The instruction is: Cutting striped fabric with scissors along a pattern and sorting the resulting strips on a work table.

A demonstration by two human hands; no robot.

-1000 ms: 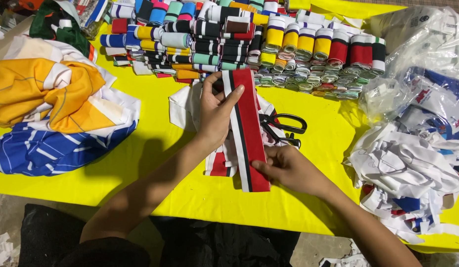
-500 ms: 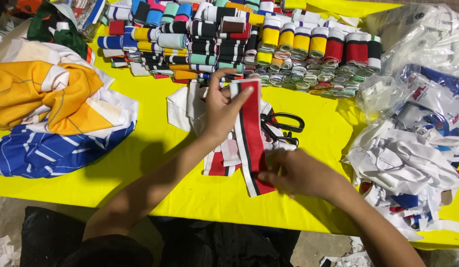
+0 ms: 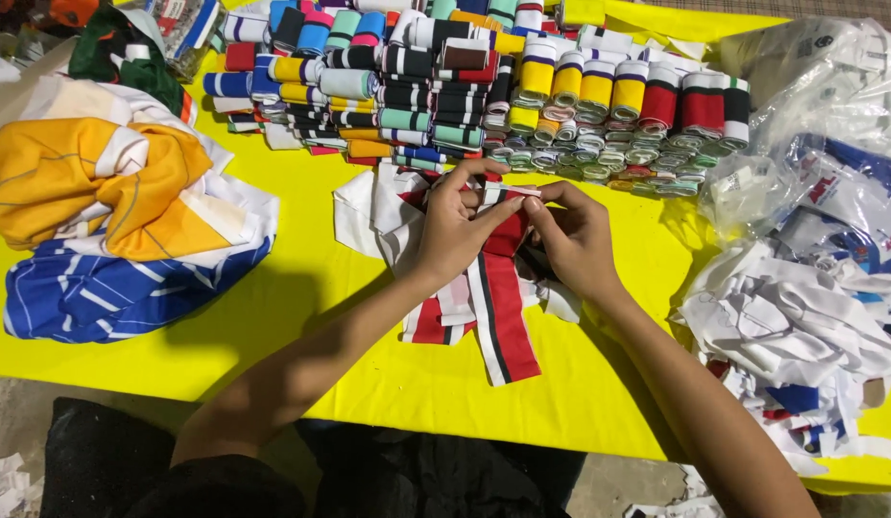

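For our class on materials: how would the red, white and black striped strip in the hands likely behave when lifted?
Probably floppy: the striped strip bends where both hands, left hand and right hand, fold it. Likely light, lying flat on the yellow table. Unlikely to roll.

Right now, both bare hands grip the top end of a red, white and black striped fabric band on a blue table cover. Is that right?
No: the table cover is yellow, not blue, as the head view shows. Both hands, left hand and right hand, do grip the striped fabric band at its top end.

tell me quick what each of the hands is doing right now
Left hand: closed, pinching the top end of the red, white and black striped band.
Right hand: closed on the same end of the band.
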